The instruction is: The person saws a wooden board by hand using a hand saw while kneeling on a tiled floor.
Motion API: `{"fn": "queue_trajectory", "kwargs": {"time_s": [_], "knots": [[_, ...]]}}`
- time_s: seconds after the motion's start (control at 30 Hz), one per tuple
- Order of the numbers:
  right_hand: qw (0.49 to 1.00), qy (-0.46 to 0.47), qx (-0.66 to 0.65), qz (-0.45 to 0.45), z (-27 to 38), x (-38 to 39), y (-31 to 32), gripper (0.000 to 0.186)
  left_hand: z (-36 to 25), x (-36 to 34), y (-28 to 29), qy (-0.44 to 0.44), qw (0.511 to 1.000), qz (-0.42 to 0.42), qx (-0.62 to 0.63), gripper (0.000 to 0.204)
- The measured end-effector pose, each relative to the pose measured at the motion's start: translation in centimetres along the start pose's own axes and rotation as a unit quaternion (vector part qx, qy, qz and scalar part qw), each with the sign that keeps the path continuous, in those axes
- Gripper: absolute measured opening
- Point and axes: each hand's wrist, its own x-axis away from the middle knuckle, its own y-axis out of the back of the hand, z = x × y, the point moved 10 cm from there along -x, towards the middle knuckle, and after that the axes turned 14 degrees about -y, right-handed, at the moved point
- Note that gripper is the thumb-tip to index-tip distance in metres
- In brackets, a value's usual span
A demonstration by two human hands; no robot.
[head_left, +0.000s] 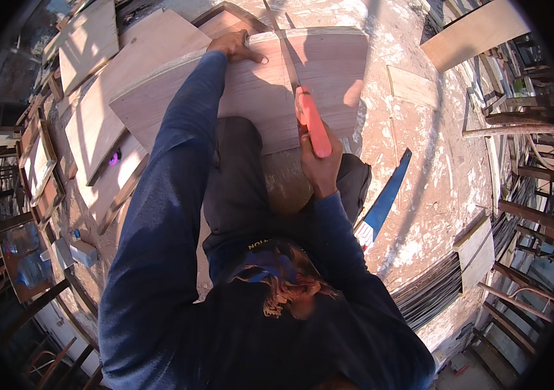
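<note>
Two hands: you are working both.
Right hand (pixel 316 166): gripping the red-handled saw (pixel 304 110), closed tight.
Left hand (pixel 235 47): clamping the plywood panel (pixel 251 91) edge.
Risk: blade jumping toward your left fingers.

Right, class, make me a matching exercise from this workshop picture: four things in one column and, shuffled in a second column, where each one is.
Things:
1. left hand
2. right hand
3. blue flat bar
4. small pale wooden offcut

Places:
A. lying on the paint-spattered floor to the person's right, by the knee
B. gripping the far edge of the large plywood board
C. lying on the floor beyond the board's right edge
D. closed round the red-orange handle of the hand saw

Pairs: 1-B, 2-D, 3-A, 4-C
</note>
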Motion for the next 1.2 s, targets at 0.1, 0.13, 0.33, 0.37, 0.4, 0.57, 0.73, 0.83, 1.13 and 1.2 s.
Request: {"fn": "queue_trajectory", "kwargs": {"time_s": [0.1,0.13,0.33,0.37,0.4,0.57,0.73,0.83,1.13,1.2], "knots": [[0.998,-0.025,0.055,0.024,-1.7,10.1,5.2,0.052,2.1,-0.7,-0.4,0.015,0.999,0.011,0.050,0.104],[0.996,-0.029,0.083,0.030,-1.2,11.4,5.5,0.053,2.3,-0.4,0.0,0.025,0.999,0.005,0.035,0.105],[0.999,-0.010,0.039,-0.001,1.3,-10.6,-2.4,0.029,-4.7,-0.5,-1.4,-0.009,1.000,0.017,-0.024,0.107],[0.999,-0.009,0.037,0.006,1.0,-10.1,-3.5,0.029,-4.2,0.0,-0.7,-0.002,1.000,0.009,-0.024,0.106],[1.000,0.000,0.030,-0.003,0.9,-8.9,-3.5,0.032,-3.5,0.3,-0.9,0.002,1.000,0.008,-0.017,0.106],[0.998,-0.036,0.048,0.016,-2.2,8.5,4.1,0.048,2.3,0.0,-1.1,0.014,0.998,0.012,0.060,0.103],[1.000,0.005,-0.007,0.017,-0.6,2.2,1.6,0.044,-0.6,-0.1,-0.7,0.012,1.000,-0.003,-0.027,0.106],[0.998,-0.028,0.050,0.009,-0.1,-8.8,-2.3,0.033,-4.4,-1.3,0.6,-0.023,0.999,-0.023,-0.017,0.104],[0.998,-0.044,0.022,0.031,-2.0,9.8,5.4,0.051,1.6,0.3,-0.6,0.040,0.999,0.021,0.026,0.105],[1.000,0.016,0.014,0.001,-2.1,2.2,2.7,0.048,-1.7,-0.1,-0.6,0.013,0.999,0.009,-0.036,0.108]]}}
